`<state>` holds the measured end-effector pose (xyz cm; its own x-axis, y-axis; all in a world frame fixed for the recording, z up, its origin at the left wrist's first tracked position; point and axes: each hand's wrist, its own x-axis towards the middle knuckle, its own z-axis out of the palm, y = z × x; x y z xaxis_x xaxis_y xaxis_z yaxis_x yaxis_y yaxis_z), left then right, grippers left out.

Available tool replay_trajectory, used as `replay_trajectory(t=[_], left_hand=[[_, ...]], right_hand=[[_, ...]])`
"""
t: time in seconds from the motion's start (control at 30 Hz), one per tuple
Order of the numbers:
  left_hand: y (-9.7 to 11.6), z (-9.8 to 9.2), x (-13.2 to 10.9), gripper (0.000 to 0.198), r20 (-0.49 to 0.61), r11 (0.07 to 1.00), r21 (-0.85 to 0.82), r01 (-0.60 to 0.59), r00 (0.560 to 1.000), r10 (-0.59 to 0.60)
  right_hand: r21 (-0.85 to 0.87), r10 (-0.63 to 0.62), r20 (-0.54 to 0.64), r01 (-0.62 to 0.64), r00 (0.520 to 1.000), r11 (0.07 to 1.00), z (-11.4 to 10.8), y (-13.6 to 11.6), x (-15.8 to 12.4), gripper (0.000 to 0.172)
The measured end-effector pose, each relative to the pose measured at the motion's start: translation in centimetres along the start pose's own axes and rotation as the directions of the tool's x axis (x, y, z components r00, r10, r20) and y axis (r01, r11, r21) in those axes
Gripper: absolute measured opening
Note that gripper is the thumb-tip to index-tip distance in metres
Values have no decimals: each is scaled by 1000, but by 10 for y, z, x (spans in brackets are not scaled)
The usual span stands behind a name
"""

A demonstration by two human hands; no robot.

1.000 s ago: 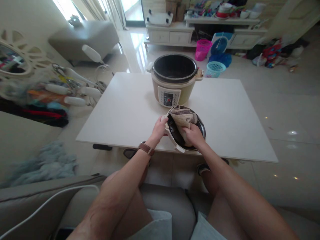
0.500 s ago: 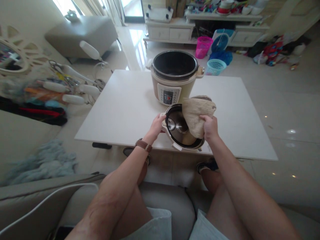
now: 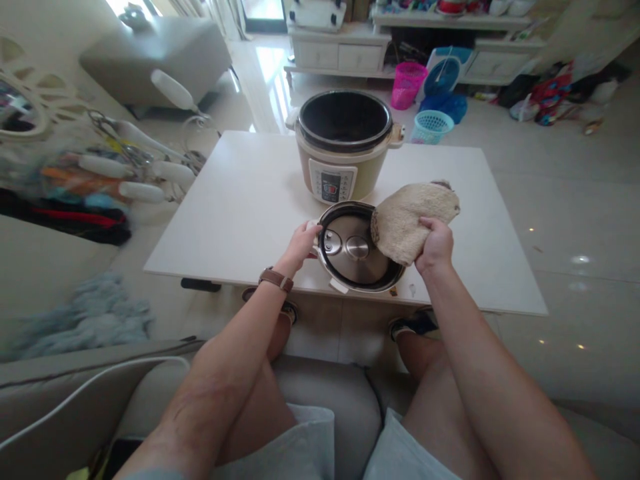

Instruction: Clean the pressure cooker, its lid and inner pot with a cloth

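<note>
My left hand (image 3: 302, 244) grips the handle at the left side of a round pressure cooker lid (image 3: 345, 267). The lid's metal inner face is turned up toward me, with a dark ring around its edge. In my right hand (image 3: 436, 247) is a beige cloth (image 3: 413, 217), pinched at its lower right. The cloth hangs over the lid's right edge and hides part of it. Just behind the lid stands the pressure cooker (image 3: 367, 167), without its lid, its dark inside showing and its control panel facing me.
The cooker stands on a white table (image 3: 220, 220). Beyond it on the floor are a pink basket (image 3: 407, 87), a light blue basket (image 3: 431, 127) and a white cabinet (image 3: 340, 57). A lamp with several white shades (image 3: 173, 90) stands at the left.
My right hand has moved the cloth to the right and slightly up, uncovering more of the lid's inner face. My left hand still holds the lid.
</note>
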<state>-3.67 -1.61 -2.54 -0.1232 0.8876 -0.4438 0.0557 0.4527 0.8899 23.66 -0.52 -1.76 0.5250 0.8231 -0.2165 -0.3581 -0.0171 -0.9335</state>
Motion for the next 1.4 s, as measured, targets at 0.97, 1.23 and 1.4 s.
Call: replay_trajectory(t=[0.97,1.23,1.4], left_hand=[[1,3,0,30,-49,992,118,-47,997,53],[3,5,-7,28,-42,990,116,-82,995,87],[3,6,-9,29,-41,986,134,-98,994,104]], right_hand=[[-55,-292,-65,289,954,956,-13,-12,15,18],[-663,-350,268,436,898,608,-12,-14,-16,21],[-815,39,541,513,840,269,11,10,-49,34]])
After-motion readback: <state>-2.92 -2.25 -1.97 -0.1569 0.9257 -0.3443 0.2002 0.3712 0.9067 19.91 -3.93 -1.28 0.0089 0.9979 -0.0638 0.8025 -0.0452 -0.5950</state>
